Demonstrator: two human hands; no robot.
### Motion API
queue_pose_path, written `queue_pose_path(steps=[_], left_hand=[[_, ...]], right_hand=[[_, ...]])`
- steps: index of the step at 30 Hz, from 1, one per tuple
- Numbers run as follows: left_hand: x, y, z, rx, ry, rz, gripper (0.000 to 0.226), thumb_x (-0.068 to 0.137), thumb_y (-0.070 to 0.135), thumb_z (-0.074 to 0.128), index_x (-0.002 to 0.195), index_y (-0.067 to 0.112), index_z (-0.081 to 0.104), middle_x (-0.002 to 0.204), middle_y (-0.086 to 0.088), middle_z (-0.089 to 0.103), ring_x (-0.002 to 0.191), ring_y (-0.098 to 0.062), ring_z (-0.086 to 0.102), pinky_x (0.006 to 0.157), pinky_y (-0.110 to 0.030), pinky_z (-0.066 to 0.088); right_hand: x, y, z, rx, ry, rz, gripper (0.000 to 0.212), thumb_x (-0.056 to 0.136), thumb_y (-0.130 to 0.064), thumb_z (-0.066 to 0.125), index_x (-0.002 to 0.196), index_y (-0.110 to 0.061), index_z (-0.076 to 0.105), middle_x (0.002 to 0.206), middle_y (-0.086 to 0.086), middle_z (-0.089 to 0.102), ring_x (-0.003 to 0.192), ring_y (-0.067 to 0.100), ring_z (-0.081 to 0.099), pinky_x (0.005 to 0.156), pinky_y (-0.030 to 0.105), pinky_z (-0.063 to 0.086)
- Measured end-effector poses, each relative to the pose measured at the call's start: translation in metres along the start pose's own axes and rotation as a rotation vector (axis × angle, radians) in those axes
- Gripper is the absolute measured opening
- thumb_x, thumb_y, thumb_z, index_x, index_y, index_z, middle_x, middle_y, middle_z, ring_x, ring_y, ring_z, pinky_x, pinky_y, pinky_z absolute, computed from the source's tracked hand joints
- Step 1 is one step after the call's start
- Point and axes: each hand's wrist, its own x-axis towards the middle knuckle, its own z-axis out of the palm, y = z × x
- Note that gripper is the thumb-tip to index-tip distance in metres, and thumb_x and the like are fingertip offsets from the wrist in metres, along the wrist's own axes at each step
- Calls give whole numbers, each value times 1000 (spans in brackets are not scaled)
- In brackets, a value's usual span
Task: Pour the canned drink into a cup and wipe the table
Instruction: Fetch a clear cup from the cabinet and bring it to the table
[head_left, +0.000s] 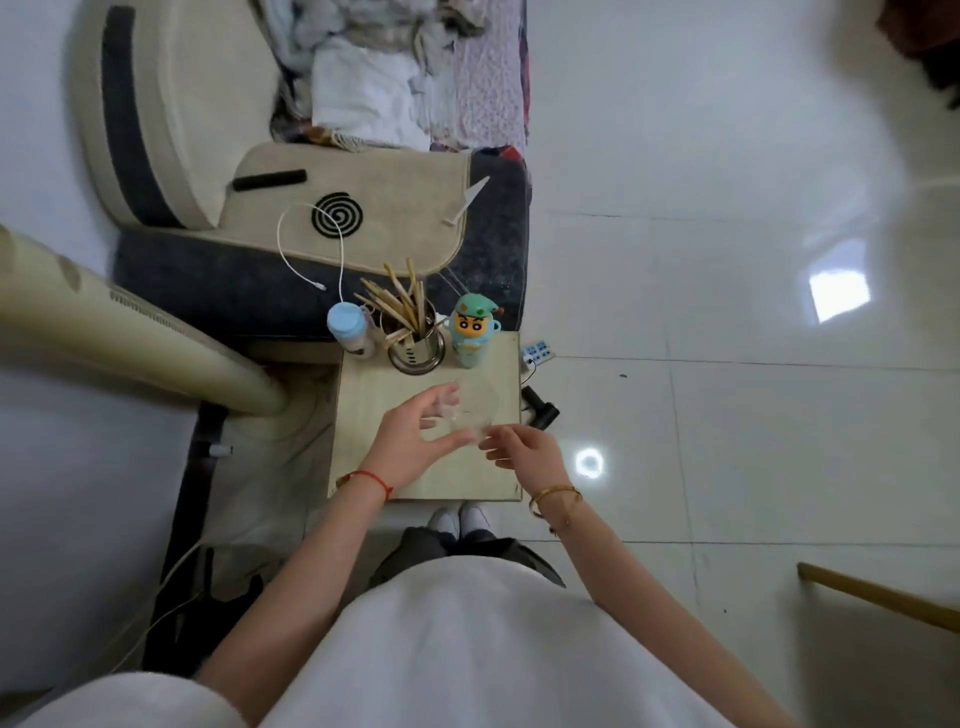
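Note:
A clear plastic cup (475, 408) is held over the middle of the small pale wooden table (363, 410). My left hand (415, 436) curls around the cup's left side, thumb below and fingers above. Fingertips of my right hand (522, 447) touch the cup's lower edge from the right. The cup is see-through and blurred, so its tilt is hard to judge. No can shows in this view.
Along the table's far edge stand a bottle with a light blue cap (349, 327), a metal holder full of chopsticks (413, 343) and a green cartoon-figure bottle (471, 330). A sofa (311, 249) lies beyond, a power strip (537, 352) and black plug (540, 408) to the right.

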Motion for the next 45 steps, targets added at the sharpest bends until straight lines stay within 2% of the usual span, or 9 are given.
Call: queue_pose_path(steps=[5, 12, 16, 19, 27, 31, 37, 42, 45], left_hand=[[-4, 31, 7, -5, -95, 78, 69, 75, 36, 81, 138, 23, 53, 127, 13, 61, 112, 5, 55, 93, -11, 45], [-13, 61, 20, 45, -341, 165, 64, 76, 35, 81, 133, 28, 54, 123, 13, 63, 114, -5, 60, 104, -29, 48], [-19, 80, 39, 109, -501, 234, 71, 72, 43, 81, 136, 26, 55, 122, 13, 65, 115, -7, 61, 105, -33, 48], [-30, 96, 62, 146, -615, 290, 69, 75, 38, 81, 137, 27, 53, 124, 14, 63, 115, -7, 61, 105, -31, 48], [-92, 134, 150, 293, -895, 502, 64, 77, 36, 80, 135, 24, 55, 119, 12, 65, 109, -3, 62, 98, -20, 49], [-136, 139, 204, 331, -1019, 553, 62, 77, 33, 82, 133, 24, 57, 118, 11, 67, 106, -4, 65, 98, -25, 52], [-228, 143, 298, 379, -1173, 628, 60, 77, 32, 81, 131, 22, 58, 117, 8, 67, 107, -9, 65, 97, -25, 52], [-319, 147, 382, 386, -1314, 687, 59, 77, 33, 81, 131, 24, 57, 115, 11, 66, 105, -7, 65, 97, -26, 52], [-368, 151, 424, 421, -1407, 736, 63, 78, 36, 80, 134, 23, 55, 118, 10, 66, 108, -7, 64, 98, -26, 52]], right_hand=[[-34, -7, -17, 92, 118, -16, 22, 94, -12, 48, 92, -9, 71, 82, 8, 72, 71, 14, 65, 66, 19, 52], [-87, 10, -25, 282, 314, 14, 23, 95, -14, 50, 93, -8, 72, 85, 9, 74, 73, 17, 65, 75, 28, 54], [-123, 27, -34, 408, 445, 15, 23, 95, -14, 51, 97, -7, 72, 88, 9, 75, 75, 16, 66, 71, 23, 55], [-150, 44, -45, 466, 541, 9, 24, 96, -15, 50, 102, -5, 72, 90, 8, 75, 76, 15, 68, 70, 20, 54], [-240, 106, -71, 665, 827, -6, 27, 97, -15, 48, 104, -4, 71, 92, 11, 75, 79, 18, 67, 80, 32, 54], [-291, 151, -84, 773, 939, 3, 27, 98, -14, 47, 102, -2, 71, 87, 9, 73, 75, 17, 65, 77, 29, 53], [-377, 229, -114, 851, 1083, 15, 28, 99, -13, 42, 94, -10, 69, 83, 5, 73, 73, 17, 65, 72, 25, 52], [-466, 294, -143, 910, 1237, 36, 27, 99, -12, 44, 101, -2, 69, 83, 7, 72, 70, 15, 64, 67, 19, 51], [-513, 329, -154, 946, 1316, 44, 26, 98, -14, 46, 98, -4, 70, 83, 7, 72, 71, 14, 64, 70, 21, 51]])
